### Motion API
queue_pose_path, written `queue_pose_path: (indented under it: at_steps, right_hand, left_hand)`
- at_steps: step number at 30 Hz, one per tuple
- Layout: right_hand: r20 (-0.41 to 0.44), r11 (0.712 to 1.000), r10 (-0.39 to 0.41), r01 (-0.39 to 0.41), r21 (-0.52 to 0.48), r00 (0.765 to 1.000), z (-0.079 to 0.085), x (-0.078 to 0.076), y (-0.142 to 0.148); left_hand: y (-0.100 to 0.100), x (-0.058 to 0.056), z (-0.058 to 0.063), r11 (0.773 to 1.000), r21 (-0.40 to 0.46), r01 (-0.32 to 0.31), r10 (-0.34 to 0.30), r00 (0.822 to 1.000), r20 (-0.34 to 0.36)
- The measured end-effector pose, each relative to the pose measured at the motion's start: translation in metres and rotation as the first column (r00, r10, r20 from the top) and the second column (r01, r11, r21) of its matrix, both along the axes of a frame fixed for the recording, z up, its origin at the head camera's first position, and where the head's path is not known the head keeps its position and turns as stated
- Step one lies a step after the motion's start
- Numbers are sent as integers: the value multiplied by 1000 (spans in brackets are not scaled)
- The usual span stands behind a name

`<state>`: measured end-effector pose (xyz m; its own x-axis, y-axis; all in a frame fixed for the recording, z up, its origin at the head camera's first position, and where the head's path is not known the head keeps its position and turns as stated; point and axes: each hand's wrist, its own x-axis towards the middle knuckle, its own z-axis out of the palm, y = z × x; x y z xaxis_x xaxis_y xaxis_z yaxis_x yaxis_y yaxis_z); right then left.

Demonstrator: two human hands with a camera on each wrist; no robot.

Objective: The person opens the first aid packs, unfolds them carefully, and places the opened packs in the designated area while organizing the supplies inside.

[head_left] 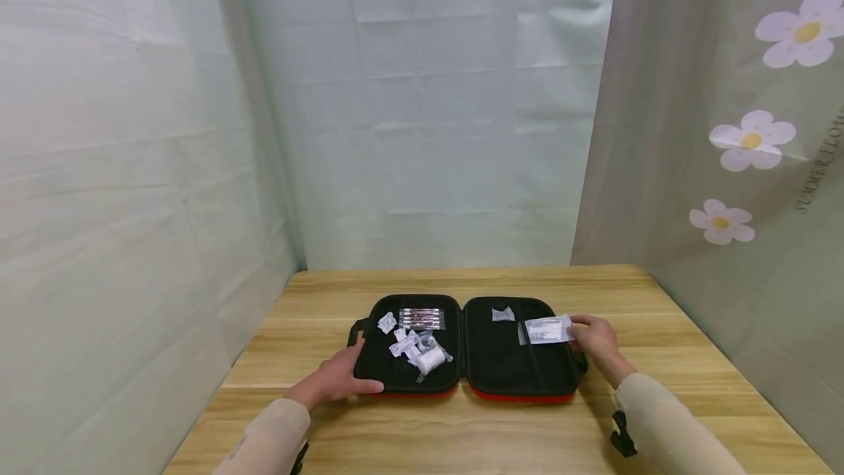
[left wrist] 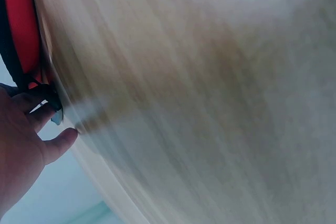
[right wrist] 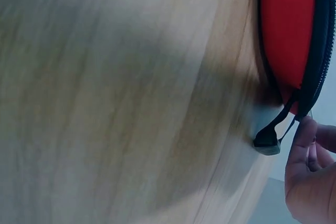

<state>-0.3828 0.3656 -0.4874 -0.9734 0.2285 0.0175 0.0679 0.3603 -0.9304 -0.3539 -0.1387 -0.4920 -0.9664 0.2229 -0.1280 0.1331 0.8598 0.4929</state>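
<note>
A zippered case [head_left: 521,396] with a black lining and red outside lies unfolded on the wooden table. My left hand [head_left: 335,376] rests at its left edge, thumb held out by the front corner, fingers by the side handle [left wrist: 48,95]. In the left half sit a bandage roll [head_left: 431,360], small white packets [head_left: 387,322] and a clear pack of slim sticks [head_left: 422,319]. Over the right half, my right hand [head_left: 596,343] pinches the end of a flat white printed packet [head_left: 549,330]. The right wrist view shows that hand [right wrist: 312,174] beside the case's red shell [right wrist: 287,30].
A small clear-and-white packet [head_left: 503,314] lies at the top of the right half, left of a black strap [head_left: 531,350]. Another handle [right wrist: 268,142] sticks out from the right side. Pale curtains [head_left: 435,108] enclose the table [head_left: 422,435] at the back and sides.
</note>
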Motion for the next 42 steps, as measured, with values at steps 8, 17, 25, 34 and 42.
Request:
queue_pose_path:
  at_steps: [8,17,25,34,42]
  right_hand:
    - [-34,994,29,-26,102,999,0,-2,-5]
    - [8,989,65,-65,136,998,5,-2,-13]
    - [22,988,116,-117,100,993,7,-6,-25]
    - [30,982,98,-102,162,995,4,-6,-34]
    - [78,955,46,-66,289,996,9,-6,-32]
  left_hand:
    - [0,-1,0,1000,-11,8,-8,1000,-14]
    - [0,1,0,1000,-5,16,-16,1000,-17]
    - [0,0,0,1000,-1,3,-3,1000,-9]
    - [0,-1,-3,1000,6,-2,2,1000,-4]
    - [-1,-3,-6,1000,0,8,-8,1000,-19]
